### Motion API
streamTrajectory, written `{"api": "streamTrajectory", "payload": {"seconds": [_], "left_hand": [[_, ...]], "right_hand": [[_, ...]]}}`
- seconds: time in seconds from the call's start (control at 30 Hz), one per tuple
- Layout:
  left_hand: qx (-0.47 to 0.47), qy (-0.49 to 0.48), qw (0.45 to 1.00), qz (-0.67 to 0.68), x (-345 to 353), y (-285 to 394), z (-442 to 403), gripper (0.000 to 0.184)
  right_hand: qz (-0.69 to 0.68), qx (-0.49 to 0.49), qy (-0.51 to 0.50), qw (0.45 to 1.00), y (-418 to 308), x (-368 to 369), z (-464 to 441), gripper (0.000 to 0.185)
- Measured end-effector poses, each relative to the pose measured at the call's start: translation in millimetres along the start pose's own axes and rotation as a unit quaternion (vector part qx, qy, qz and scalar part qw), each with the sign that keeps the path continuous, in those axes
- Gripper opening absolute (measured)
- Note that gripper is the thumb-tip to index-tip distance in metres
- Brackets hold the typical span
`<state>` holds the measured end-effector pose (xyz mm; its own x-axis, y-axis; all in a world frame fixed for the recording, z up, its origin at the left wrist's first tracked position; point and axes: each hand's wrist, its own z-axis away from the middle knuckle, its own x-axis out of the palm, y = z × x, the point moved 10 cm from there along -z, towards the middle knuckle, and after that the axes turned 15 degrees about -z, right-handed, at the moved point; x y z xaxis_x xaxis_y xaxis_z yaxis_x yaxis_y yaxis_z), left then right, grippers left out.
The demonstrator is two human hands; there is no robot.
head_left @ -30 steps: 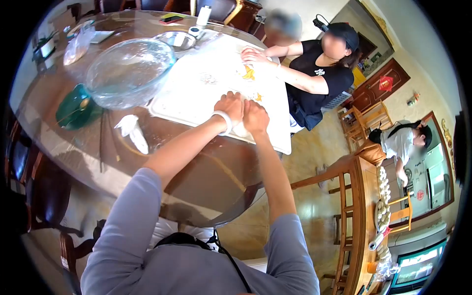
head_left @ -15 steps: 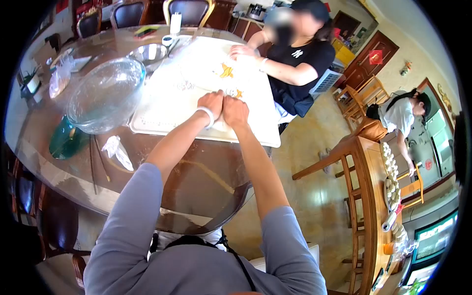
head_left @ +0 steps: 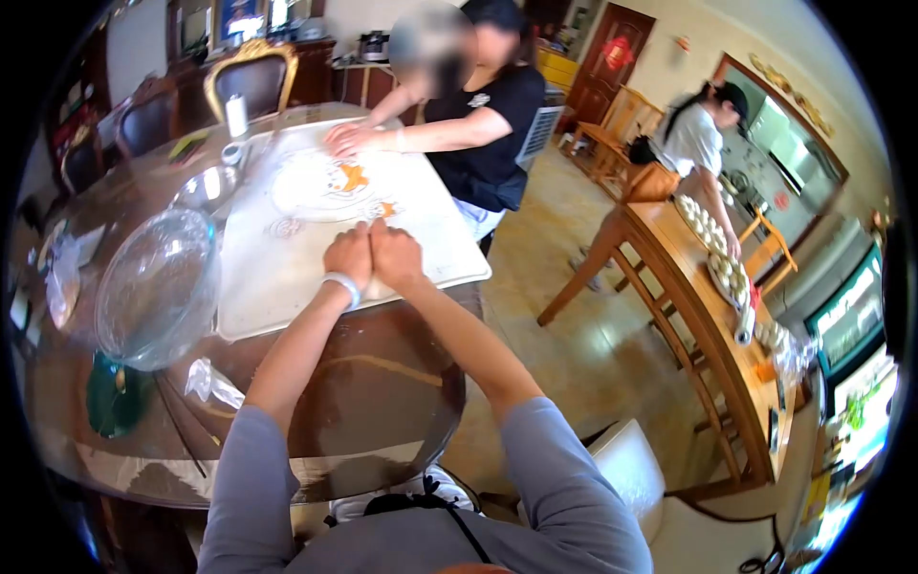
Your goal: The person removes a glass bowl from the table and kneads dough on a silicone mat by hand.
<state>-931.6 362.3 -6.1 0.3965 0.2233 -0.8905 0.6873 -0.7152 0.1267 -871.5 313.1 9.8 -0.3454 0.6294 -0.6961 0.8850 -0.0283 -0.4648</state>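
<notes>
Side by side, my left hand (head_left: 348,256) and my right hand (head_left: 394,254) press down near the front edge of the white board (head_left: 258,304). Both have their fingers curled under, and the hands touch each other. What lies beneath them is hidden; in the earlier views something pale shows under them. A white band circles my left wrist. Orange and grey printed pictures (head_left: 349,177) show on the board beyond my hands. Across the board, a co-worker in black rests both hands (head_left: 352,139) on its far edge.
Left of the board are a large glass bowl (head_left: 158,292), a metal bowl (head_left: 207,188), a green bowl (head_left: 117,394), chopsticks (head_left: 182,421) and a crumpled white bag (head_left: 212,383). At right, another person reaches over a wooden table (head_left: 660,234) holding trays of white pieces (head_left: 703,225).
The head view has swung right, so the scene sits further left. My hands stay together on the board, fingers curled. The person at the wooden table now reaches down to the trays.
</notes>
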Motion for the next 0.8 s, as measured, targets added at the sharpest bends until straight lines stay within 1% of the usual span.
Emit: {"api": "streamTrajectory", "payload": {"seconds": [0.03, 0.13, 0.23, 0.33, 0.37, 0.47, 0.5, 0.57, 0.67, 0.7, 0.73, 0.8], "left_hand": [[0.009, -0.007, 1.000, -0.008, 7.0, 1.5, -2.6, 0.020], [0.016, -0.031, 0.999, -0.037, 16.3, 5.2, -15.3, 0.019], [-0.006, -0.075, 0.997, -0.013, 31.3, 1.4, -30.5, 0.017], [-0.009, -0.070, 0.997, -0.027, 22.8, 3.9, -34.9, 0.018], [-0.010, -0.078, 0.997, -0.025, 24.8, 1.9, -34.4, 0.020], [-0.036, -0.072, 0.997, 0.001, 14.3, -6.6, -25.8, 0.023], [-0.050, -0.065, 0.996, 0.028, 9.4, -10.6, -20.1, 0.027], [-0.061, -0.042, 0.997, 0.027, -19.8, -13.9, -7.3, 0.029], [-0.091, -0.041, 0.995, 0.021, -38.1, -16.5, 10.0, 0.030], [-0.100, -0.039, 0.994, 0.019, -39.4, -15.2, 12.4, 0.030], [-0.109, -0.034, 0.993, 0.017, -40.9, -16.0, 13.0, 0.030], [-0.100, -0.008, 0.994, -0.030, -18.5, -20.0, 14.7, 0.026]], "right_hand": [[0.038, -0.058, 0.016, 0.997, -0.1, 4.2, 1.1, 0.016], [0.052, -0.129, 0.037, 0.990, 0.7, 4.7, -9.7, 0.019], [0.024, 0.011, -0.042, 0.999, 27.8, 18.6, -29.6, 0.019], [0.016, 0.041, -0.060, 0.997, 34.2, 18.1, -34.6, 0.014], [-0.003, 0.075, -0.067, 0.995, 37.5, 18.2, -34.4, 0.011], [-0.034, 0.127, -0.088, 0.987, 41.1, 21.8, -29.5, 0.017], [-0.097, 0.117, -0.076, 0.985, 37.9, 19.1, -29.4, 0.018], [-0.224, 0.105, -0.056, 0.967, 31.3, 11.0, -21.9, 0.021], [-0.302, 0.077, -0.059, 0.948, -1.1, -8.9, -9.8, 0.023], [-0.244, 0.030, -0.038, 0.969, -0.1, 2.7, -11.1, 0.021], [-0.215, -0.004, -0.022, 0.976, 0.0, 8.8, -10.4, 0.017], [-0.157, -0.067, 0.008, 0.985, -4.1, 15.5, 1.4, 0.013]]}}
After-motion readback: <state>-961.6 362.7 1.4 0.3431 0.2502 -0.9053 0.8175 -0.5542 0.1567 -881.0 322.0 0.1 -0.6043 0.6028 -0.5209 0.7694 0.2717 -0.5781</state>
